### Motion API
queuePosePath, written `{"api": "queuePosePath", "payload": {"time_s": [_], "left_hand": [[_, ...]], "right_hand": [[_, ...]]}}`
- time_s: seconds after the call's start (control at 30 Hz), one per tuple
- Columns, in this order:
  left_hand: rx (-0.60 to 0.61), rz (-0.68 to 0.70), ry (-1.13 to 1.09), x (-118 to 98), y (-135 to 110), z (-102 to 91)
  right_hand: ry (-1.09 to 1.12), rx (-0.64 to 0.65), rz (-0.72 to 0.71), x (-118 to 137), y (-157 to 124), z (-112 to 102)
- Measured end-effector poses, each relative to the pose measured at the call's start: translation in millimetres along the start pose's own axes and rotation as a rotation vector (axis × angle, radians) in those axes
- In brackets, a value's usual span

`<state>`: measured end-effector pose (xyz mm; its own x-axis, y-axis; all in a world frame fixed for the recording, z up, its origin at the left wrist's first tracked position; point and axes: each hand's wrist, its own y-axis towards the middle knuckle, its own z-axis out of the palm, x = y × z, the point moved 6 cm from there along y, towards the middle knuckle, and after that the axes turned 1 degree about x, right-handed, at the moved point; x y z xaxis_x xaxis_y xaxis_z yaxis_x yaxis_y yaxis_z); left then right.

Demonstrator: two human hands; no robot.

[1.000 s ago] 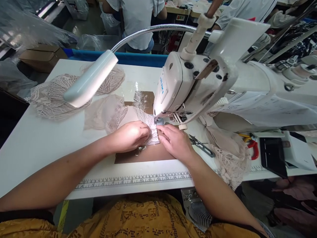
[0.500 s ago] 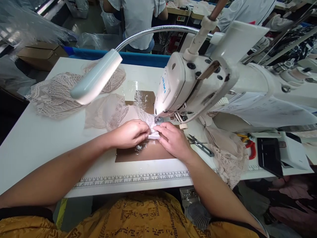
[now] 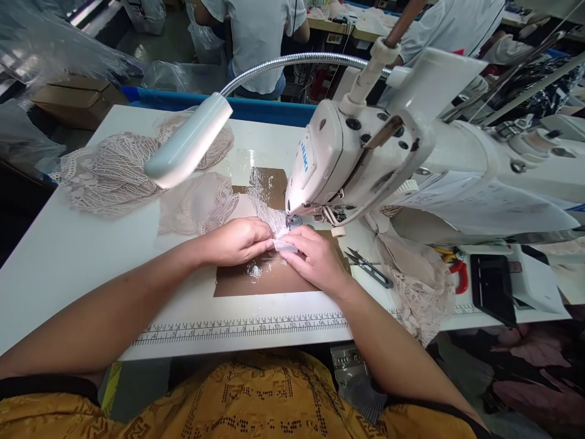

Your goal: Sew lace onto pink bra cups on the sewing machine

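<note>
Lace fabric (image 3: pixel 267 213): long axis far-left to near-right, end in hands (image 3: pixel 315 255).

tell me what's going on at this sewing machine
A person is working a pale lace piece at the needle end of a white sewing machine. The left hand and right hand pinch its near edge from either side, above a brown sheet. More lace fabric lies at the left of the table, and dark snips lie to the right.
</note>
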<state>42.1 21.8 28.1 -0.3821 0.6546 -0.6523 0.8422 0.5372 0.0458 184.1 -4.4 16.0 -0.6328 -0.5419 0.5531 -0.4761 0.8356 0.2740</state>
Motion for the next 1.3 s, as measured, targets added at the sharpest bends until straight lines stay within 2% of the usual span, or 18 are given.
{"api": "queuePosePath", "payload": {"time_s": [0.27, 0.47, 0.83, 1.07, 1.3], "left_hand": [[-0.012, 0.022, -0.023, -2.9, 2.8, -2.1], [-0.003, 0.075, 0.075, -6.9, -0.3, -0.5], [-0.036, 0.024, 0.512, -7.0, 4.4, 18.3], [-0.044, 0.054, 0.589, 1.9, 10.6, 15.4], [-0.073, 0.111, 0.662, -3.4, 7.1, 15.6]], "right_hand": [[-0.016, 0.007, 0.052, 0.0, 2.3, 1.4], [-0.274, 0.081, 0.039, 1.0, -13.6, -0.1], [-0.363, 0.09, 0.044, 5.9, -19.5, 0.1], [-0.437, 0.051, 0.018, 3.8, -16.6, 2.1], [-0.504, 0.037, -0.036, 4.6, -18.8, 1.7]]}}
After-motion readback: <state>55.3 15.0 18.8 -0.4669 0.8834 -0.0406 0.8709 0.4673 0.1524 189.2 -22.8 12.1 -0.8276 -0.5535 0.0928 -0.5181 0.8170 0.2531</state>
